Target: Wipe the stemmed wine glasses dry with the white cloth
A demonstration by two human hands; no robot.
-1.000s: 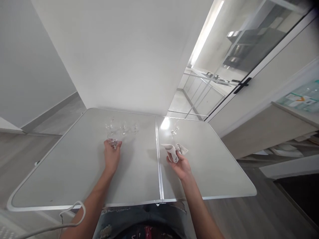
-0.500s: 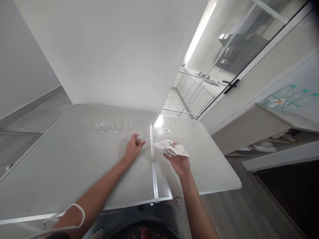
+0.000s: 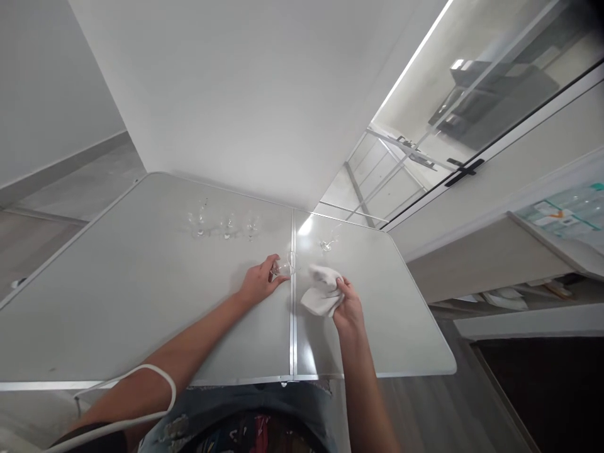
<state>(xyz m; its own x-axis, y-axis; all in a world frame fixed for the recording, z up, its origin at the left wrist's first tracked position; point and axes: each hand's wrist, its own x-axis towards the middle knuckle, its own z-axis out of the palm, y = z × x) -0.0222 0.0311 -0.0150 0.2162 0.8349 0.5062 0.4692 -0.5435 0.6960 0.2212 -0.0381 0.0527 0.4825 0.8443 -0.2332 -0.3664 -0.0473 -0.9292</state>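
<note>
My left hand [image 3: 261, 280] is closed around a small clear glass [image 3: 283, 267], tilted sideways close to the metal seam of the table. A white cloth [image 3: 321, 293] hangs from my right hand [image 3: 349, 307], pinched between thumb and fingers, just right of the seam. The cloth and the glass are apart. Beyond my left hand, several clear glasses [image 3: 228, 226] stand in a loose row on the table. One more glass [image 3: 326, 244] stands past the cloth, on the right half.
The pale table [image 3: 141, 296] has a metal seam [image 3: 293, 327] across it and meets a white wall panel [image 3: 236, 100] at the back. A glass sliding door [image 3: 453, 107] is at the right. Wrapped bottles [image 3: 566, 214] rest on a cabinet [image 3: 476, 251]. A white cable loops by my left forearm.
The view has shifted a little. My left hand has carried the glass slightly right, toward the seam. My right hand has turned, and the cloth now hangs from its fingers instead of lying over them.
</note>
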